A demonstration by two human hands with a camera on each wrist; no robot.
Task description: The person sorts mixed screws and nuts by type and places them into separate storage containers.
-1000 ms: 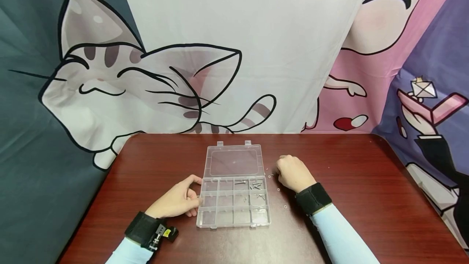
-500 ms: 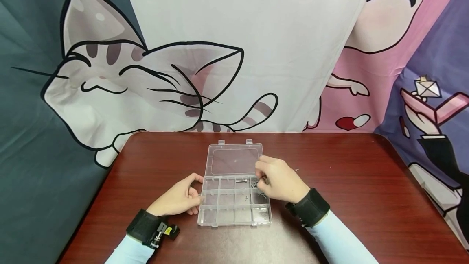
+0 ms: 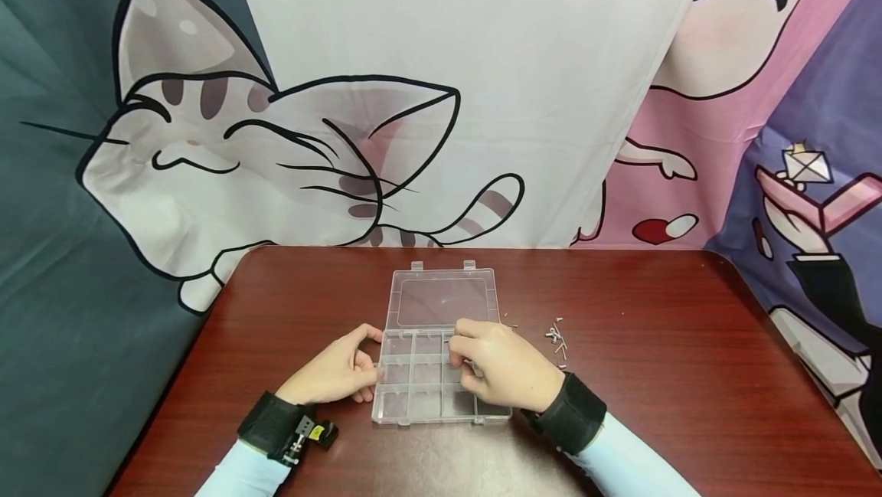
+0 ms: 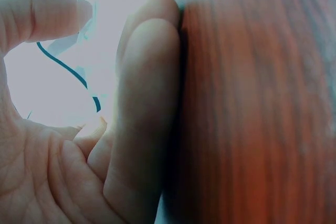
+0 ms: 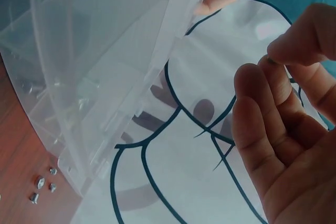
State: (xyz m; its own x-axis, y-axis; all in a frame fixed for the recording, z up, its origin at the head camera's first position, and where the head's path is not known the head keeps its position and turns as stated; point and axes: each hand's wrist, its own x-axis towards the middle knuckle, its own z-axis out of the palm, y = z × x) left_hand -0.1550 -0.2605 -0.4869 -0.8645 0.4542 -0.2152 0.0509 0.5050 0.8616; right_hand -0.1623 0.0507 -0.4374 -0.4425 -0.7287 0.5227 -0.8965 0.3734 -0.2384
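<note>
A clear plastic compartment box (image 3: 427, 378) lies open on the table, its lid (image 3: 441, 298) folded back. My left hand (image 3: 334, 371) holds the box's left edge, the fingers bent. In the left wrist view, a fingertip (image 4: 79, 17) meets the see-through edge, while other fingers lie along the tabletop. Over the box's right-hand compartments is my right hand (image 3: 506, 363), covering the screws inside. Its thumb and fingers come together in the right wrist view, around a tiny dark piece (image 5: 270, 60), too small to make out.
Loose screws (image 3: 558, 338) lie on the brown table (image 3: 654, 374) right of the box. Small metal pieces (image 5: 40, 183) show beside the box in the right wrist view. A printed cloth (image 3: 496, 37) hangs behind the table's far edge.
My right hand has moved left from the tabletop beside the box to above its compartments, uncovering the loose screws on the table. My left hand stays at the box's left edge.
</note>
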